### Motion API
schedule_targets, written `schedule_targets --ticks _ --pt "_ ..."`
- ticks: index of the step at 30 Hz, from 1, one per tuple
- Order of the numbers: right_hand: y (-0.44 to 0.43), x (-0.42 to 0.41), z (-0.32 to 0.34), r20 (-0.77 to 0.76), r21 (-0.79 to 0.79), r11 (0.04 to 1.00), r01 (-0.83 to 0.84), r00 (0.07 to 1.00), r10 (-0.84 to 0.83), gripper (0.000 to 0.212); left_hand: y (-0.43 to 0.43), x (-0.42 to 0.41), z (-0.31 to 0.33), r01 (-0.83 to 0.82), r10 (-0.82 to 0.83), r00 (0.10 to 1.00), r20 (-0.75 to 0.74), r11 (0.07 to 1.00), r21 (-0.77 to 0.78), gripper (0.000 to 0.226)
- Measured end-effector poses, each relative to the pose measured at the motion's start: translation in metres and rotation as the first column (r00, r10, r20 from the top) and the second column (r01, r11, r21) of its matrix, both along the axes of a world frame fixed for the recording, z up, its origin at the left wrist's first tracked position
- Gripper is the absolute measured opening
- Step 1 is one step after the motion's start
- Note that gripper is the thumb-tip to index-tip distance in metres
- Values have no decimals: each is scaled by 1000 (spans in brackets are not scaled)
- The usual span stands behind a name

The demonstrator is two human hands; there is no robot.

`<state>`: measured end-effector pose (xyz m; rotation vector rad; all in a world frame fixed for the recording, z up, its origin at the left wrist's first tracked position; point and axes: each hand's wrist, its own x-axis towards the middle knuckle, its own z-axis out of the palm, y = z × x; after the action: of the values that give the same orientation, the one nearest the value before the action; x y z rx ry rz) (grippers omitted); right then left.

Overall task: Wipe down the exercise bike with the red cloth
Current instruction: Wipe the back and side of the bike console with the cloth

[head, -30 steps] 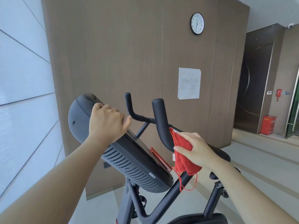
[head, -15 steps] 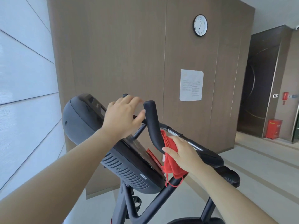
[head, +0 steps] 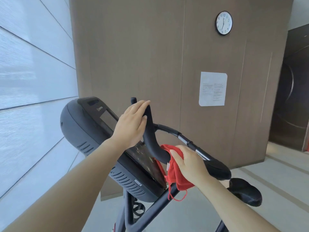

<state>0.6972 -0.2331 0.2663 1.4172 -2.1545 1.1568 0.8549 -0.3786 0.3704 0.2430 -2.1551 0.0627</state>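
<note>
The black exercise bike [head: 93, 128] fills the lower middle of the head view, its console screen tilted up toward me. A curved black handlebar horn [head: 150, 141] rises beside the console. My left hand [head: 132, 124] wraps round the top of that horn, fingers over its tip and thumb on the near side. The red cloth [head: 175, 171] is bunched against the lower bend of the same horn, a loose thread loop dangling below. My right hand [head: 189, 161] grips the cloth and presses it to the bar. The black saddle [head: 245, 193] shows at lower right.
A brown panelled wall [head: 150, 56] stands close behind the bike, with a clock [head: 223, 23] and a paper notice [head: 212, 89] on it. A white tiled wall [head: 30, 97] runs along the left. A dark door [head: 294, 104] is at far right; pale floor lies around the bike.
My left hand left the console's top edge and moved right onto the tip of the handlebar horn. My right hand kept the cloth on the horn's lower bend. The view shifted left.
</note>
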Motion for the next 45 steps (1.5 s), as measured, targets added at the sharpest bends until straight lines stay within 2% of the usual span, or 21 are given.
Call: schedule_targets --ticks 2,4,7,9,11,14,18,21,25,31,34,37,39,42,45 --pt "-7 4 2 -34 -58 998 -9 999 7 39 0 1 0 -18 18 1000 1 1000 -5 44" --pt "-14 10 9 -31 -104 994 -37 999 34 33 2 0 -2 -32 32 999 -7 999 -4 44" --pt "-25 24 29 40 -196 979 -61 997 70 35 6 -3 -3 -44 45 999 -27 999 29 44" --pt "-35 39 35 115 -208 974 -94 986 120 46 7 -2 -3 -39 40 999 -31 998 45 45" --pt "-41 54 28 107 -131 986 -104 987 119 60 6 -1 -2 -35 36 999 -23 998 48 46" --pt "-41 60 15 -99 -43 998 -35 995 31 71 5 -1 -2 -28 29 999 -20 999 31 46" --pt "-35 46 16 -200 99 995 13 980 7 84 5 -2 -4 -3 5 999 -52 999 49 46" --pt "-33 42 16 -217 149 989 15 976 18 84 7 -2 -5 4 -1 998 -62 999 48 46" --pt "-24 37 12 -268 158 987 38 963 6 72 7 0 -5 19 -17 999 -45 999 35 46" --pt "2 22 5 -273 240 964 114 961 -46 78 2 3 -2 35 -35 999 -10 999 -9 48" --pt "-6 34 10 -263 197 972 124 962 -69 70 2 0 -4 66 -66 997 -26 998 19 48" --pt "-16 45 9 -197 122 992 15 980 9 66 1 -2 -6 86 -84 995 -45 996 37 49" --pt "-11 39 6 -147 149 988 -36 987 59 73 -1 -2 -7 102 -101 994 -37 995 19 50" --pt "7 20 1 -101 224 974 -22 994 45 84 -6 1 -9 87 -87 996 6 996 -35 53" --pt "22 5 -3 24 230 972 -48 999 44 87 -3 2 -8 29 -29 999 16 999 -31 56"
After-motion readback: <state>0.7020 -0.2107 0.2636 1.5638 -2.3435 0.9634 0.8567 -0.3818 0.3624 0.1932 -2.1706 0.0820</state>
